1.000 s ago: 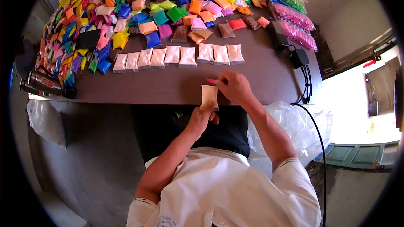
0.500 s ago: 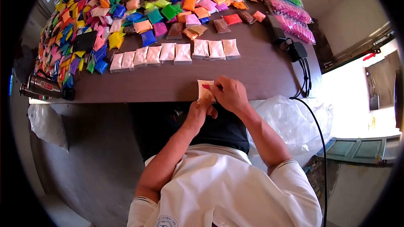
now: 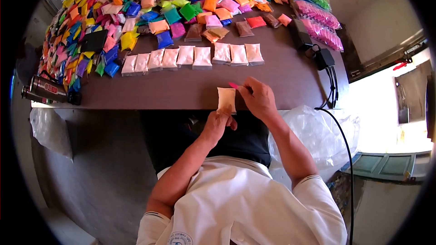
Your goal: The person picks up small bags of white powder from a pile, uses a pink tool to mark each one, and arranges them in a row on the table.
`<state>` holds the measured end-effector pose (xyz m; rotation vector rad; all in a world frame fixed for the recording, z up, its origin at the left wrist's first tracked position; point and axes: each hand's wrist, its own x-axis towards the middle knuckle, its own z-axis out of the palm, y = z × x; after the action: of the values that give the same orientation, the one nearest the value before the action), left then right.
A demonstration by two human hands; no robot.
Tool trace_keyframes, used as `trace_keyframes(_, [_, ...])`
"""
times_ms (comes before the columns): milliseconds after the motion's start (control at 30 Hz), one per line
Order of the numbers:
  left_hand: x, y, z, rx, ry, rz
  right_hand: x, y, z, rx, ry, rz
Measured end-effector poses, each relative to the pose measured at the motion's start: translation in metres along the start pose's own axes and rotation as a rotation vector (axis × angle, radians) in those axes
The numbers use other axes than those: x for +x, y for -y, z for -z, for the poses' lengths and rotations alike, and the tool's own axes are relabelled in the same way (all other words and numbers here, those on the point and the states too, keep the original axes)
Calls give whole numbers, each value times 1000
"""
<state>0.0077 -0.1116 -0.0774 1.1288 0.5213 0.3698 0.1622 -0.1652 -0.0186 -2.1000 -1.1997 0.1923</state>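
Note:
My left hand [image 3: 219, 124] pinches the lower end of a small cream-coloured packet [image 3: 226, 98] at the table's front edge. To the right of the packet, my right hand [image 3: 260, 97] is closed on a small pink-red pointed piece [image 3: 233, 85], whose tip sticks out past the fingers; its kind is not clear. That tip is close to the packet's upper right corner. Beyond the hands, several similar pale packets [image 3: 185, 55] lie in a row across the brown table [image 3: 172, 91].
A large heap of colourful packets [image 3: 172, 16] covers the back and left. Bagged pink packs [image 3: 320, 16] are stacked at the back right, near a black adapter with cables [image 3: 324, 59]. A dark flask [image 3: 47, 90] lies at the left edge. Clear plastic bags [image 3: 313, 138] hang below the table.
My right hand has moved right, drawing the pink-red piece from the packet's face to beside its upper right corner. My left hand still holds the packet.

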Motion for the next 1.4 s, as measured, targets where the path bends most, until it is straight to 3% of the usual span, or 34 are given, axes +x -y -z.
trace_keyframes(67, [-2,1,-1,8,4,2,-7,3,3,97,53,-2])
trace_keyframes(133, [-1,-9,-6,19,-14,67,-13,9,1,22,120,137])
trace_keyframes(300, [1,-8,-9,-23,-68,70,1,1,-5,-125,44,168])
trace_keyframes(400, [2,-4,-6,-17,-62,34,17,-5,2,-215,-92,120])
trace_keyframes(467, [-5,2,-5,-29,-61,67,4,6,10,-13,45,-6])
trace_keyframes(567, [0,-6,-10,-24,-46,79,-6,18,2,9,50,7])
trace_keyframes(667, [0,-9,-13,-26,-109,114,-5,35,1,-61,198,-122])
trace_keyframes(900, [-2,-6,-15,53,-121,50,-2,38,-7,-119,208,-165])
trace_keyframes(1000, [-4,-11,-9,90,-69,28,0,23,-9,38,180,-152])
trace_keyframes(1067, [-6,-12,-5,89,-15,13,3,10,-11,421,141,-190])
trace_keyframes(1333, [-4,-3,1,-398,7,73,7,8,-11,418,233,-153])
trace_keyframes(1400, [-3,-7,-2,-398,-10,98,4,10,-11,437,242,-154])
